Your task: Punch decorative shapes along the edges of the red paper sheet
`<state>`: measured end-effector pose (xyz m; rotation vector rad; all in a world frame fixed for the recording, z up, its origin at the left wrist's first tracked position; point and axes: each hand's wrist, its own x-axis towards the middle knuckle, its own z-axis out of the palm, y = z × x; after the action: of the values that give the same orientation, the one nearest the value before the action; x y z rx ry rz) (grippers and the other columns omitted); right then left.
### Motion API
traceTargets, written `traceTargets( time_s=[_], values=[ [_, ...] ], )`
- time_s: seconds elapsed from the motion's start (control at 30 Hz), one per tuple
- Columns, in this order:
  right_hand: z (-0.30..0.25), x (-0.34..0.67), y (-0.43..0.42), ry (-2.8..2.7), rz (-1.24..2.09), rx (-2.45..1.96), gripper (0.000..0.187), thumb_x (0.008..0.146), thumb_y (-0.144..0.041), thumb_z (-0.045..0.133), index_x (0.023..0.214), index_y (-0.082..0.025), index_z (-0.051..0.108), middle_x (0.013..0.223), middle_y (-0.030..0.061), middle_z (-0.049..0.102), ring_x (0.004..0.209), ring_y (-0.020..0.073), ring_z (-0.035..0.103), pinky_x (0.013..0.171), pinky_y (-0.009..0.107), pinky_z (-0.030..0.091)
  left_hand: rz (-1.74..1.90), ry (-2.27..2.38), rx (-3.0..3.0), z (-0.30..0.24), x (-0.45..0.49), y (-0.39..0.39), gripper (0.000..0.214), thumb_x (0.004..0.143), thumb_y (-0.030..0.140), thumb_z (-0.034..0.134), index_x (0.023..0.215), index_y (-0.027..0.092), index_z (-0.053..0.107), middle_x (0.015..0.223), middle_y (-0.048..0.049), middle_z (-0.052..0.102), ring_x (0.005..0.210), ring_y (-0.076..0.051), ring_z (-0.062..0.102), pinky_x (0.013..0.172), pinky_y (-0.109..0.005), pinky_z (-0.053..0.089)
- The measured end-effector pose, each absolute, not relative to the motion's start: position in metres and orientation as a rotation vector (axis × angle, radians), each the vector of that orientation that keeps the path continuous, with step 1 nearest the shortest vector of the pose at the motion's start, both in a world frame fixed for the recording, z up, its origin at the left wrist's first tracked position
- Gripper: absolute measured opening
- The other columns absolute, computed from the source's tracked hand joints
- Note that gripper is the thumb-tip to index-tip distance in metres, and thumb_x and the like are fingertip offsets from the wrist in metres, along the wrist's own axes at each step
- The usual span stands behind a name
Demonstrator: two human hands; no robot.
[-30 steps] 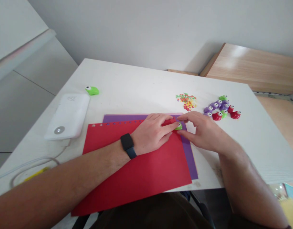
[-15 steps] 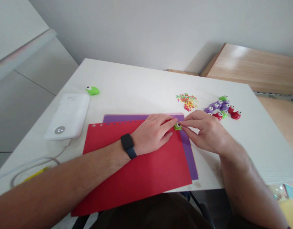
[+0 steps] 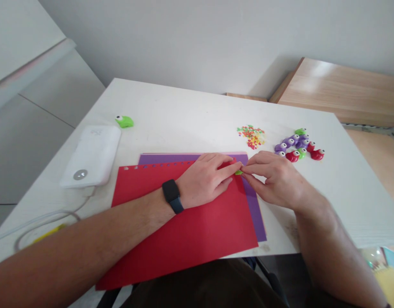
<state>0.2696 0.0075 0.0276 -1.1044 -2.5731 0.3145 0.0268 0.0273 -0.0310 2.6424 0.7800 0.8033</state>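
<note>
A red sheet of paper (image 3: pixel 190 231) lies on a purple sheet (image 3: pixel 256 218) at the table's near edge. My left hand (image 3: pixel 205 179), a dark watch on its wrist, rests flat on the red sheet with fingers stretched toward its top right corner. My right hand (image 3: pixel 274 179) pinches a small green punch (image 3: pixel 238 172) at that corner; my fingers cover most of the punch. A row of small holes runs along the red sheet's top edge.
A heap of coloured paper bits (image 3: pixel 251 136) and a cluster of purple, red and green punches (image 3: pixel 298 145) lie at the right. One green punch (image 3: pixel 124 121) sits far left by a white device (image 3: pixel 92 156) with a cable. A wooden board (image 3: pixel 341 92) lies behind the white table (image 3: pixel 184 111).
My right fingers have closed down over the green punch, which now shows less. My left hand has barely moved.
</note>
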Motion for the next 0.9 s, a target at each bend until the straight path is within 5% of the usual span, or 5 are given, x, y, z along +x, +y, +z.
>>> traceTargets(
  time_s=[0.9],
  values=[
    [0.023, 0.26, 0.008, -2.59, 0.412, -1.132, 0.023, 0.091, -0.004, 0.058, 0.09, -0.016, 0.077, 0.088, 0.0078, 0.072, 0.084, 0.0207, 0.066, 0.078, 0.032, 0.05, 0.663, 0.76, 2.762, -0.024, 0.03, 0.026, 0.035, 0.102, 0.02, 0.055, 0.135, 0.013, 0.064, 0.141, -0.0153, 0.063, 0.132, -0.03, 0.058, 0.115, -0.05, 0.048]
  ],
)
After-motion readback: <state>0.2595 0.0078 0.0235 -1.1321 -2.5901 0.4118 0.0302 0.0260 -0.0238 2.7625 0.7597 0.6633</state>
